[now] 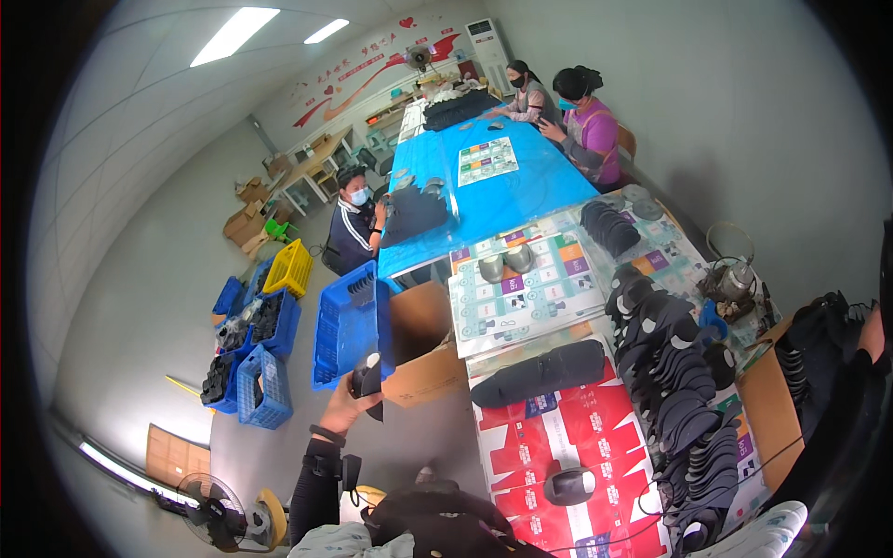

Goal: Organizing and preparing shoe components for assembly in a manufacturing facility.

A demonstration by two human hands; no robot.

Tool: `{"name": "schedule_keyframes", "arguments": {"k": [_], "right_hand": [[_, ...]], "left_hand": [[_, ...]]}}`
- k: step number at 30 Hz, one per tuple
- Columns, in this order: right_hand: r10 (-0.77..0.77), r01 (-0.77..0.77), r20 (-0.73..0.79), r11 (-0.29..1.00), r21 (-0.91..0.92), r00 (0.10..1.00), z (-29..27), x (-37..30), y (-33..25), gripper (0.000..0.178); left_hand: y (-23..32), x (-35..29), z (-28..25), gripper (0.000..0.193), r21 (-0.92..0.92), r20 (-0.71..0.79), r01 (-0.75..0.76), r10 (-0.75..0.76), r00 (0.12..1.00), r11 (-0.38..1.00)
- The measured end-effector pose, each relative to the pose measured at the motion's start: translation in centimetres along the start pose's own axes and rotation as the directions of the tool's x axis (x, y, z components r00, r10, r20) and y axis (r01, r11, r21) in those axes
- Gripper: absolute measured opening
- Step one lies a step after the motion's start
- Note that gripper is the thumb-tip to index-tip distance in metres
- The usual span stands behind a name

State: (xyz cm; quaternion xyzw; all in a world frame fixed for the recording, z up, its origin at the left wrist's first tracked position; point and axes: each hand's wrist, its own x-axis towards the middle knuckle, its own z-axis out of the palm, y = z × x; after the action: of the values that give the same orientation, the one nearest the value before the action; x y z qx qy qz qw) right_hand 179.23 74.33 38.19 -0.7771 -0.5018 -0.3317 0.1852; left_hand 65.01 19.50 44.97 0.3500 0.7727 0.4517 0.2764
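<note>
My left hand is closed round a black curved shoe-shaped piece with a pale patch at its top. It holds the piece upright beside the table, in front of a blue plastic crate. At the far right rim, my right hand is over a cardboard box full of black curved pieces; its fingers are too cut off to read. On the red and white printed sheet before me lies a single black piece with a pale oval end. A long black padded strip lies beyond it.
Rows of stacked black pieces run along the table's right side. Two grey cup-shaped pieces stand farther back. A blue crate and an open carton adjoin the left edge. Three masked people sit round the blue table.
</note>
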Motion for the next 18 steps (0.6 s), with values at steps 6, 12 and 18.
{"name": "schedule_keyframes", "arguments": {"k": [6, 12, 18], "right_hand": [[-0.122, 0.121, 0.006, 0.969, -0.215, 0.993, 0.2, 0.5, 0.0, 0.025], [-0.226, 0.247, 0.103, 0.838, -0.487, 0.969, -6.9, -1.5, -4.9, 0.025], [-0.003, -0.115, -0.239, 0.872, -0.475, 0.971, -18.5, -4.1, -9.3, 0.013]], "left_hand": [[1.5, -0.5, 0.0, 0.084, -0.028, -0.046, -0.017, 0.015, 0.999, 0.999], [2.3, -1.0, 0.2, 0.066, 0.051, -0.012, -0.091, 0.091, 0.996, 0.995], [7.5, -2.2, 4.0, 0.06, 0.042, 0.156, -0.171, 0.163, 0.974, 0.984]]}}
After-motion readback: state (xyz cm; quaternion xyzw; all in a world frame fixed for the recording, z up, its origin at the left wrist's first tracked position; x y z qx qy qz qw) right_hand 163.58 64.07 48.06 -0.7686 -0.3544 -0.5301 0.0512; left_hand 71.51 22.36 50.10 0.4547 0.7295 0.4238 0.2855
